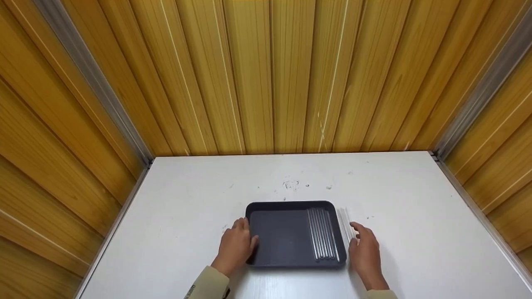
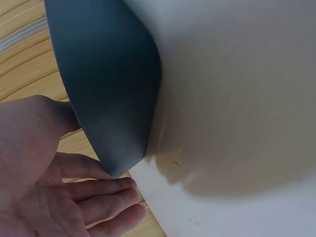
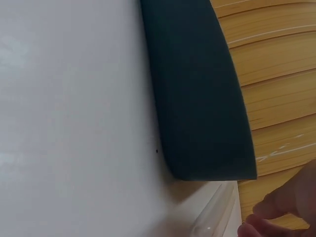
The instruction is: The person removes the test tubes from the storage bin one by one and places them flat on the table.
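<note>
Tubes (image 1: 322,234), clear and thin, lie side by side along the right part of a dark tray (image 1: 278,236), which rests on a white tabletop (image 1: 178,199). More clear tubing (image 1: 344,224) lies on the tabletop just beside the tray's right wall. The left hand (image 1: 236,244) grasps the tray's left wall, thumb inside, fingers outside. The right hand (image 1: 366,251), its grip loose and released, is beside the outer tubing; whether it touches I cannot tell.
</note>
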Demonstrator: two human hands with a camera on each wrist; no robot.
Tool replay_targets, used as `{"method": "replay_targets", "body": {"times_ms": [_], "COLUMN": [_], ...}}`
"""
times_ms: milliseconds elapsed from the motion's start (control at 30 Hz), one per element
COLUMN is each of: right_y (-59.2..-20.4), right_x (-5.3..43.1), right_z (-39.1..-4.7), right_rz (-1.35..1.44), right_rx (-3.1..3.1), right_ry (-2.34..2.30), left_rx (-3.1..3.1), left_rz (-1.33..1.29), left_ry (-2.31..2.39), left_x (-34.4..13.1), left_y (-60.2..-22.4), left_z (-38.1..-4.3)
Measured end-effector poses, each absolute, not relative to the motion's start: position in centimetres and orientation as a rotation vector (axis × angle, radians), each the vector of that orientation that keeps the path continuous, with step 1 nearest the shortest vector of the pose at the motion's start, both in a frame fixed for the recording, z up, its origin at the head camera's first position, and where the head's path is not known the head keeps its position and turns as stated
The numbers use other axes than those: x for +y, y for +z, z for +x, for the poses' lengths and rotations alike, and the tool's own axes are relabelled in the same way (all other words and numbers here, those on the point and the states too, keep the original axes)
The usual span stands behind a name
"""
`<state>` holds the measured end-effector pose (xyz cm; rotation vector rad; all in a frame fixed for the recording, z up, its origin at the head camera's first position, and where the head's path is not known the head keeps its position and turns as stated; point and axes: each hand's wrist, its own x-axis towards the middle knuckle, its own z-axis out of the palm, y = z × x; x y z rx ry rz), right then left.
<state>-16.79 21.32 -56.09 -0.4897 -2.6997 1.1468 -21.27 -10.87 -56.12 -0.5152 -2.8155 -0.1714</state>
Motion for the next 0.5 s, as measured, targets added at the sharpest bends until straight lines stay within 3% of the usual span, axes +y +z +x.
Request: {"method": "replay_targets", "body": {"times_ms": [500], "right_y": [-54.4], "right_x": [19.6], "right_z": [-16.8], "right_rz": [-0.360], "right_rx": [-2.653], "right_ry": [1.198], "left_rx": [-2.769], "left_rz": [-0.534], "left_ry": [-0.154], "left_x": [-10.9], "left_y": [-55.9], "left_z": [-21.1]}}
